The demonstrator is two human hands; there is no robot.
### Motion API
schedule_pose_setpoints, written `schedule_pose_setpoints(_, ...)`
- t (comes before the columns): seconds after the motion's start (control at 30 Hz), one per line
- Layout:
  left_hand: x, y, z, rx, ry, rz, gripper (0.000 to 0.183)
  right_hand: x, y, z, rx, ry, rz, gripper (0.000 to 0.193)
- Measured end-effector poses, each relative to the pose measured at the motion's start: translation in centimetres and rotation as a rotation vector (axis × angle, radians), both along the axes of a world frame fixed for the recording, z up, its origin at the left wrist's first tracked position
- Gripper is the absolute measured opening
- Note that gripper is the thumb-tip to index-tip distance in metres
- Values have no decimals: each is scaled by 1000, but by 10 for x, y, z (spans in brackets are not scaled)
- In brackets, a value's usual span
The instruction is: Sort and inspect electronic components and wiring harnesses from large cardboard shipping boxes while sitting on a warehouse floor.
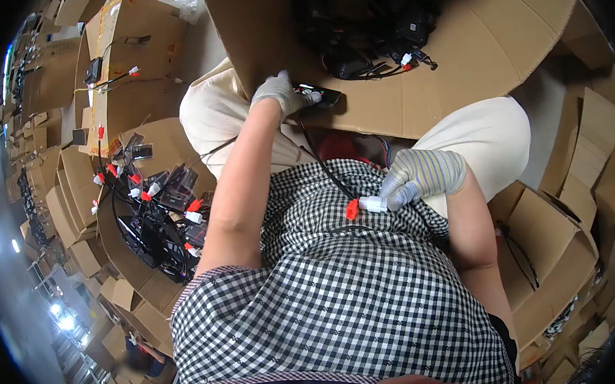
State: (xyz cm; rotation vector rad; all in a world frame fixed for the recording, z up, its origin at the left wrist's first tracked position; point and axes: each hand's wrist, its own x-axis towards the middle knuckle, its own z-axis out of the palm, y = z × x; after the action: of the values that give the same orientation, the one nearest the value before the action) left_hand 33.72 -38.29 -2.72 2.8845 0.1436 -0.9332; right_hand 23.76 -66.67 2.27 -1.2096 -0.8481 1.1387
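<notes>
My left hand (278, 94), in a pale knit glove, grips a small flat black device (328, 96) at the inner edge of the large carton. Small light spots show on the device's face. A black cable (323, 164) runs from near it down across my checked apron to a white plug connector (373, 204) with a red connector (352, 209) beside it. My right hand (424, 177), in a striped knit glove, pinches the white connector above my lap. The fingertips partly cover it, so its far end is hidden.
The large open carton (471, 84) before my knees holds black cabled devices (371, 27). At my left, a carton (136, 272) is heaped with black units (153, 235) bearing red and white plugs. A taped carton (130, 54) and an open box (539, 247) flank me.
</notes>
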Motion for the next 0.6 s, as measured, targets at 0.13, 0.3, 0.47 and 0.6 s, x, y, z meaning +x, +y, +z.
schedule_pose_setpoints(0.13,-5,-6,-4,-76,-5,55,82,-1,-1,2,-29,9,-58,36)
schedule_pose_setpoints(0.3,-21,6,-16,-314,22,280,54,1,-1,8,-64,-39,-55,34)
schedule_pose_setpoints(0.47,-47,8,-5,-1098,310,671,29,-2,-2,13,-118,-12,-99,32)
schedule_pose_setpoints(0.6,-80,46,80,-1265,-251,666,42,-11,-3,10,-84,55,-315,35)
